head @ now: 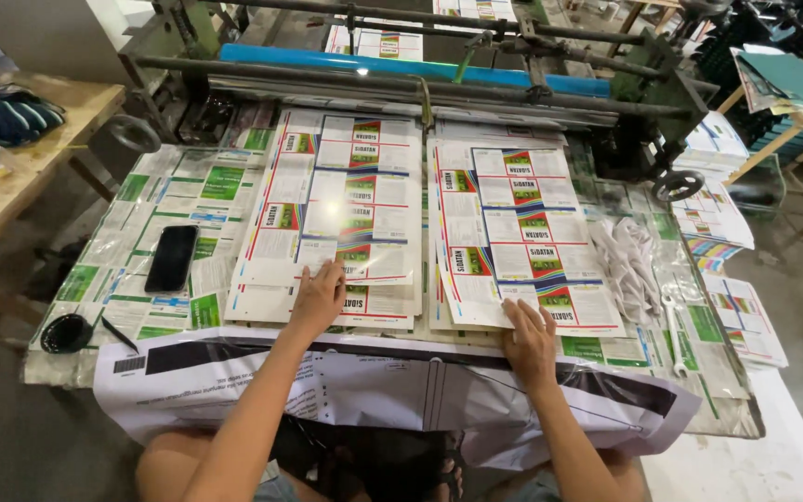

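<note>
Two stacks of glossy printed sheets lie side by side on a worktable covered with plastic film. My left hand (316, 297) rests flat, fingers spread, on the near edge of the left stack (336, 209). My right hand (529, 340) lies flat on the near corner of the right stack (522, 232). Neither hand grips anything. Both forearms reach in from the bottom of the view.
A black phone (171, 257) lies left of the stacks, a black round lid (66, 332) at the near left corner. A white cloth bundle (637, 265) and a wrench (673, 330) sit right. A green machine with a blue roller (401, 67) stands behind. A wooden bench (20, 158) is at left.
</note>
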